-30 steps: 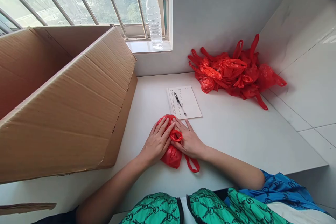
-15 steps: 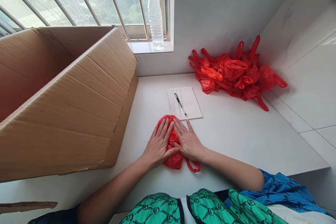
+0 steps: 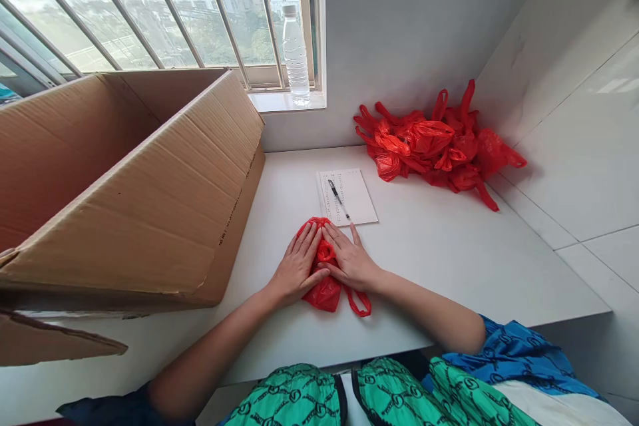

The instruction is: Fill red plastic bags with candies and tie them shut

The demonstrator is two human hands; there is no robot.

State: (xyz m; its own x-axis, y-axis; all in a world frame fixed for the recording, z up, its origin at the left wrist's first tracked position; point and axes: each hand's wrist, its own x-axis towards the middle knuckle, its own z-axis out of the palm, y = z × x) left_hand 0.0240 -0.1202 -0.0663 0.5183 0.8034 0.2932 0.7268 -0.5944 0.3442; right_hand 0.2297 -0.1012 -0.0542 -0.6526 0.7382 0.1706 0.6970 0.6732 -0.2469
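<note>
A crumpled red plastic bag lies on the white table under both of my hands. My left hand presses flat on its left side, fingers stretched out and pointing away from me. From the right, my right hand rests flat on the bag, its fingers extended and the little finger spread. The two thumbs come close together over the middle of the bag. One handle loop of the bag sticks out below my right hand. Much of the bag is hidden beneath the palms.
A notebook with a black pen on it lies just beyond my hands. Red plastic bags are heaped at the back right by the wall. An open cardboard box stands left. A water bottle is on the windowsill.
The camera view has shifted slightly, so everything sits a little differently in the frame. Both hands stay flat on the red bag, with little visible movement.
</note>
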